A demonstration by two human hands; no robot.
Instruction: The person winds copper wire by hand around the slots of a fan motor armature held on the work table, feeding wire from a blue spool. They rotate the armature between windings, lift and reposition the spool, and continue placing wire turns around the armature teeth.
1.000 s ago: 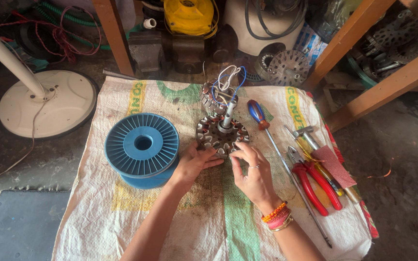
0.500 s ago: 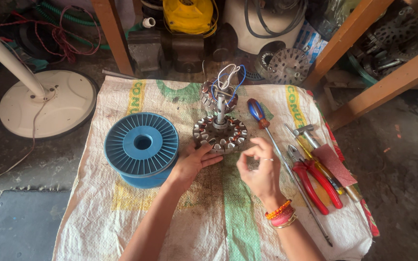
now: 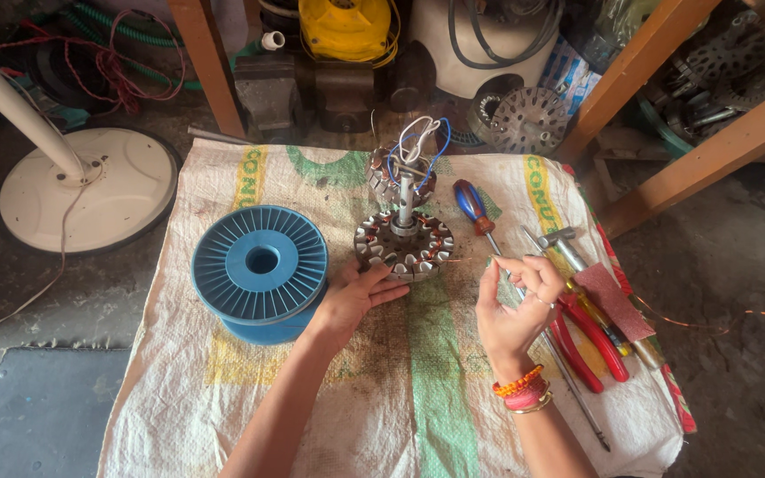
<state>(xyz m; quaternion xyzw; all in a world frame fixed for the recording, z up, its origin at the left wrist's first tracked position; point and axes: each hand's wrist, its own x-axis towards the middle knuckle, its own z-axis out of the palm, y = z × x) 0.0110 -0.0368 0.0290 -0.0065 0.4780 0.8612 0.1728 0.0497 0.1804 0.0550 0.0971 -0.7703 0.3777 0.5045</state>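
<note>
Since half a second ago our right hand (image 3: pixel 513 305) has lifted off the stator (image 3: pixel 404 245) and drawn right, fingertips pinched, apparently on fine copper wire too thin to confirm. At far left stands a white fan base (image 3: pixel 90 188). A blue plastic spool (image 3: pixel 261 268) sits left on the woven sack (image 3: pixel 418 389). Our left hand (image 3: pixel 351 298) lies flat and released, fingertips touching the stator's near edge; the stator rests mid-sack. Right of it lie a blue-handled screwdriver (image 3: pixel 471 205) and red-handled pliers (image 3: pixel 588 336).

Left hand (image 3: pixel 351 301) touches stator (image 3: pixel 403 245); right hand (image 3: pixel 511 310) pinches wire.
</note>
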